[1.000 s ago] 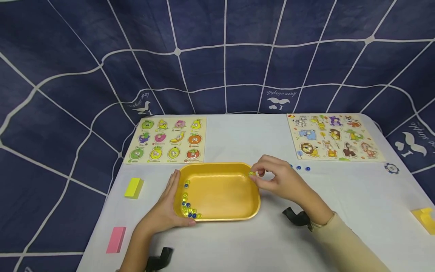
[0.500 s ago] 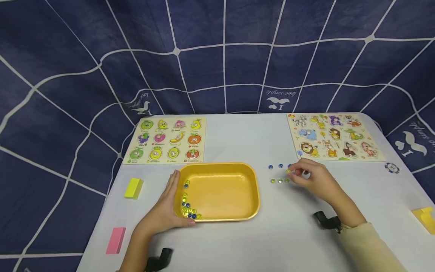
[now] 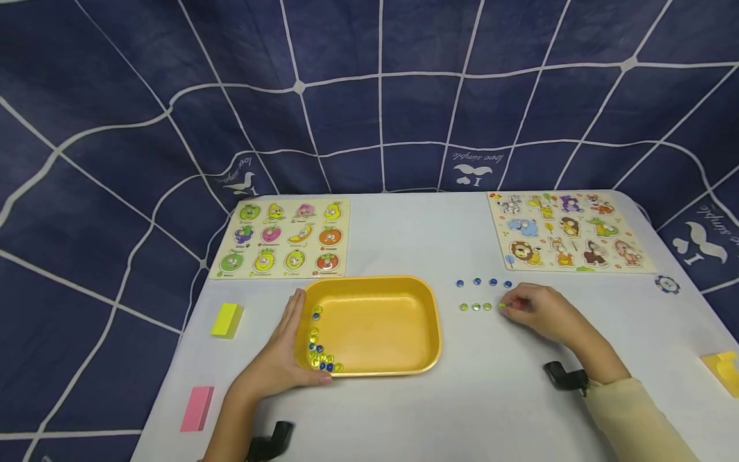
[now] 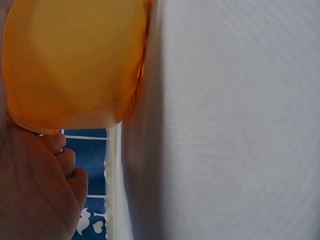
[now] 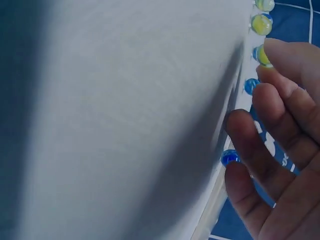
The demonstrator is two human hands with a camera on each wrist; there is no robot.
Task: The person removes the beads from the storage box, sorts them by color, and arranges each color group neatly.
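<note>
My right hand (image 3: 545, 312) pinches a yellow-green glass marble (image 3: 502, 306) between thumb and index finger, at the right end of a row of yellow-green marbles (image 3: 476, 307). Behind it runs a row of blue marbles (image 3: 477, 282); another blue marble (image 5: 230, 157) shows beyond the fingers in the right wrist view. My left hand (image 3: 281, 359) rests against a golden-yellow tray (image 3: 369, 372), fingers straight along its left end and thumb along the front rim. Several yellow-green marbles (image 3: 314, 332) and blue marbles (image 3: 330, 367) lie along the tray's left side and front-left corner.
A fruit puzzle board (image 3: 280, 239) lies back left, an animal puzzle board (image 3: 568, 232) back right. A poker chip (image 3: 667, 285) and a yellow piece (image 3: 723, 372) are at the right; a yellow block (image 3: 228, 320) and pink block (image 3: 197, 409) at the left. Dark blue grid cloth (image 3: 421, 109) hangs behind.
My right hand has carried the yellow-green marble from the tray's right rim rightward, then down to the table beside the yellow-green row. The left hand and tray stay in place.
</note>
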